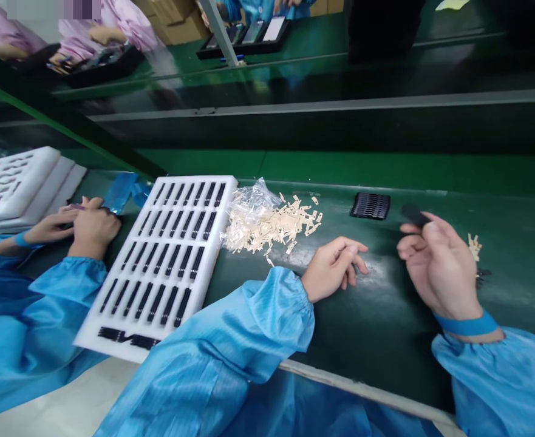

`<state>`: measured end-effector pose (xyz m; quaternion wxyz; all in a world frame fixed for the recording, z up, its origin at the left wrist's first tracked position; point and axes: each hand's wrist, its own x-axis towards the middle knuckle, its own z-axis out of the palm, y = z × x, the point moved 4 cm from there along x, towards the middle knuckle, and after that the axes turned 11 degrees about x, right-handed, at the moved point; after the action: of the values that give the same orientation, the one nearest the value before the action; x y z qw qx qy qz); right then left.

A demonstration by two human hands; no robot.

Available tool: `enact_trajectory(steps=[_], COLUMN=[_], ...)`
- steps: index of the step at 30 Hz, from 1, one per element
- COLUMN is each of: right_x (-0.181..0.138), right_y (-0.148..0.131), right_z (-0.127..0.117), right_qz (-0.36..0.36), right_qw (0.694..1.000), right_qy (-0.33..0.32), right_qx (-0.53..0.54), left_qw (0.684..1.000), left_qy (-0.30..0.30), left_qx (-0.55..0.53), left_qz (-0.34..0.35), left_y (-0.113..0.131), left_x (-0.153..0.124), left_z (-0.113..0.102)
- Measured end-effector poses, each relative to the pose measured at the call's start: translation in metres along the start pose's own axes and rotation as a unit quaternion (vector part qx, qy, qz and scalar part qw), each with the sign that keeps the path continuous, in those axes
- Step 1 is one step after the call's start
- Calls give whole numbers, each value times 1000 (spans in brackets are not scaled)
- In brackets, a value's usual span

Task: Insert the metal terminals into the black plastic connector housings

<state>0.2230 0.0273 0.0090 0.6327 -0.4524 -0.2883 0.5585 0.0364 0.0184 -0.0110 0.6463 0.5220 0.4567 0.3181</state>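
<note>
Head camera: on the person's head, facing forward and down.
Green desk (362,340): seen from above, quite near.
Left hand (335,267), right hand (440,261): near, below mid-view.
Cardboard boxes (183,29): far away, at the top edge.

Brown cardboard boxes (187,29) stand beyond the green workbench (362,340).

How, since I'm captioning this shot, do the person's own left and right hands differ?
The right hand pinches a dark flat piece; the left hand shows nothing clearly held. A blue wristband shows at the right hand, while none shows at the left hand. Both hands are bare and come out of blue sleeves.
</note>
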Motion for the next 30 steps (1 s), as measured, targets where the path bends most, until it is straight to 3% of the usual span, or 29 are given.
enact_trajectory(steps=[2, 4, 9, 30], right_x=[-2, -8, -22, -23], right_y=[4, 13, 26, 24], right_z=[4, 11, 21, 27], right_qz=[9, 42, -21, -48], right_qw=[1000, 995, 927, 912], right_qy=[4, -48, -186, -226], right_qx=[3, -80, -326, -339], left_qw=[1000, 1000, 999, 997], left_qy=[10, 13, 12, 41], left_qx=[8, 15, 28, 43], left_qz=[4, 6, 21, 43], left_y=[0, -1, -1, -6], left_x=[0, -1, -1, 2], left_z=[0, -1, -3, -6])
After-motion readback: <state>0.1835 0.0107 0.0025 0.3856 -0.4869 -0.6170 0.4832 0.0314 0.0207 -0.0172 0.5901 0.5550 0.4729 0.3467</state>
